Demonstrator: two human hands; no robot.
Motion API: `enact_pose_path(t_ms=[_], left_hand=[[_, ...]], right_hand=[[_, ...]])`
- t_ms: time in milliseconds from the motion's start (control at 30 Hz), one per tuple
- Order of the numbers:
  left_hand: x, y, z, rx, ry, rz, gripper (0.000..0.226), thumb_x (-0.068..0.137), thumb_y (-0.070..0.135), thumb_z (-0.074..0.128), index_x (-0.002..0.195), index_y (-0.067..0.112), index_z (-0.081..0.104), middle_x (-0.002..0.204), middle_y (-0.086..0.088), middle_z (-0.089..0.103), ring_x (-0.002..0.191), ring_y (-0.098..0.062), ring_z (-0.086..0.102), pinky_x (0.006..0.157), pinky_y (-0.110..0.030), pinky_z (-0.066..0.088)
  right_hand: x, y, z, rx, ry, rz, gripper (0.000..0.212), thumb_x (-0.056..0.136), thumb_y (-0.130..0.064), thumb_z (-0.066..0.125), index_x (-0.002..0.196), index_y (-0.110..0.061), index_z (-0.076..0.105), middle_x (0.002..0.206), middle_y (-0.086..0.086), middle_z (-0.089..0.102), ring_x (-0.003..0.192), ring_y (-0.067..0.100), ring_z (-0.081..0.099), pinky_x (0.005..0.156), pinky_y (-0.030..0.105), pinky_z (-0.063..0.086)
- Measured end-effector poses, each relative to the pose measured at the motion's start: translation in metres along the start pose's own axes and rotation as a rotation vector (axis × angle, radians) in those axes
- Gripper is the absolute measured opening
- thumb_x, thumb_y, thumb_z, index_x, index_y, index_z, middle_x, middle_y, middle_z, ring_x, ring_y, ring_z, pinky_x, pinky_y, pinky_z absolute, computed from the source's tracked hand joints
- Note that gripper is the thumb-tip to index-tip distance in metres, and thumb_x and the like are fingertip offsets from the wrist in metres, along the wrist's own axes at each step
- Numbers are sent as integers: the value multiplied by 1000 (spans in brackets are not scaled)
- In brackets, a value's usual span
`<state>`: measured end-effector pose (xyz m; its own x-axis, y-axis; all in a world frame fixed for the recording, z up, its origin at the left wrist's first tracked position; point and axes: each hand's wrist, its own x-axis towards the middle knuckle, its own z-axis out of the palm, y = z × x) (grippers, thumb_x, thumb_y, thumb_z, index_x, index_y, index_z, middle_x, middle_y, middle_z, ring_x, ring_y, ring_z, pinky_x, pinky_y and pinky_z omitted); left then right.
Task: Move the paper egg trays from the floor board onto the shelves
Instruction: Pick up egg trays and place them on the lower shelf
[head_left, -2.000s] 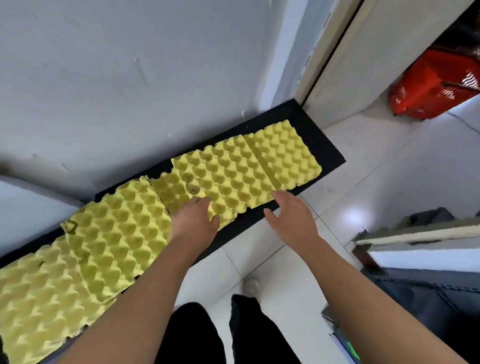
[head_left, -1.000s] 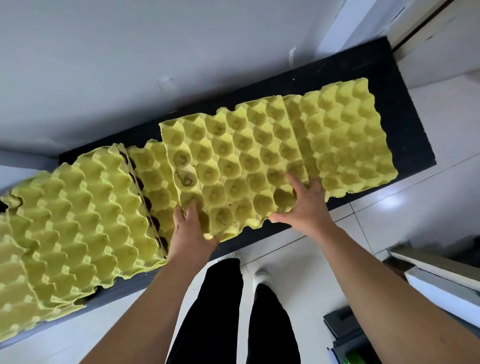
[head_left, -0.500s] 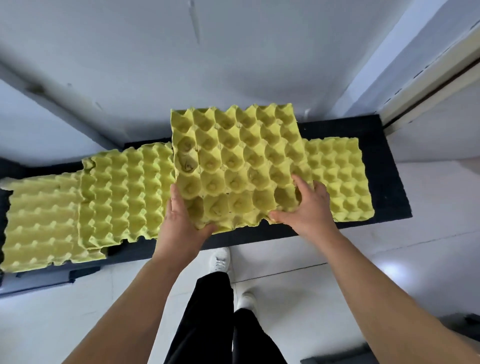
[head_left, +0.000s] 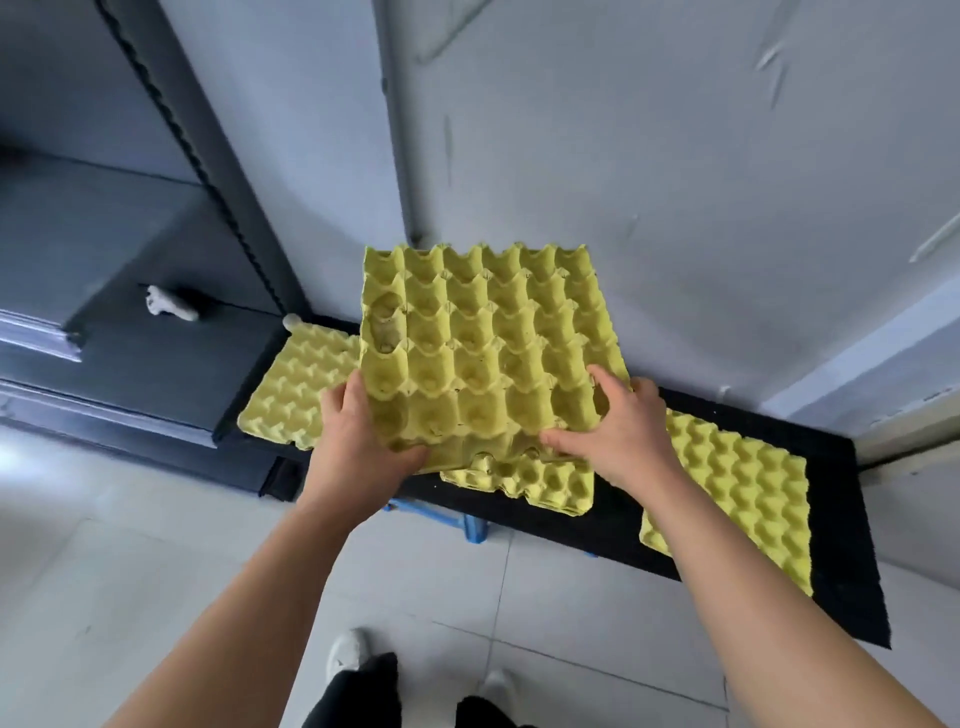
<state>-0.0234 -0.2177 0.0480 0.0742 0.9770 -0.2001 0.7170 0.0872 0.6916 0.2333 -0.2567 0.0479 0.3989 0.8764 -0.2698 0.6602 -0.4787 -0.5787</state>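
A yellow paper egg tray is lifted off the black floor board, tilted up toward the wall. My left hand grips its near left corner and my right hand grips its near right edge. Three more yellow trays lie on the board: a left tray, a middle tray partly hidden under the held one, and a right tray. The dark grey shelves stand at the left.
A grey wall rises behind the board. A small white object lies on a lower shelf. A blue frame shows under the board's front edge. My shoes and dark trousers stand on the white tiled floor.
Both hands took hold of the middle tray and raised it off the board. The view swung left, and the shelves came into sight.
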Motion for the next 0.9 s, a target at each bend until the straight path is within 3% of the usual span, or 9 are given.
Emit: enact_pose_path(t_ms=[133,267,533,633,900], left_hand=[[-2,-32,-72,-55,128,-15,90,67,28,78,140,34,28,133,7,32,97,-14,50,74,-35,49],[1,-77,-153,-73,244,-2,83,67,26,77,136,34,31,133,7,35,94,-10,47,75,-29,40],[12,-191,-323,-92,353,48,78,68,23,76,134,34,35,126,8,42,100,-5,42,81,-28,38],[20,-230,-376,-106,396,64,74,70,23,75,132,35,36,120,12,42,100,-1,39,81,-26,37],[65,-331,-481,-162,477,33,71,70,21,75,128,36,37,118,13,43,111,-13,46,83,-31,44]], right_hand=[[-8,-81,24,-25,-28,-96,106,57,-64,78,145,-37,26,147,14,19,140,30,17,111,48,29],[-22,-173,59,-77,-23,-189,104,59,-65,76,146,-36,25,144,15,22,137,30,21,107,46,32],[-59,-347,162,-79,-41,-297,103,58,-69,73,144,-35,28,139,18,30,133,34,27,108,45,33],[-67,-405,200,-78,-50,-342,103,58,-69,72,145,-34,28,133,16,32,127,32,31,102,42,37],[-57,-541,293,-91,-76,-466,102,60,-66,72,145,-31,28,136,15,26,128,30,25,98,41,37]])
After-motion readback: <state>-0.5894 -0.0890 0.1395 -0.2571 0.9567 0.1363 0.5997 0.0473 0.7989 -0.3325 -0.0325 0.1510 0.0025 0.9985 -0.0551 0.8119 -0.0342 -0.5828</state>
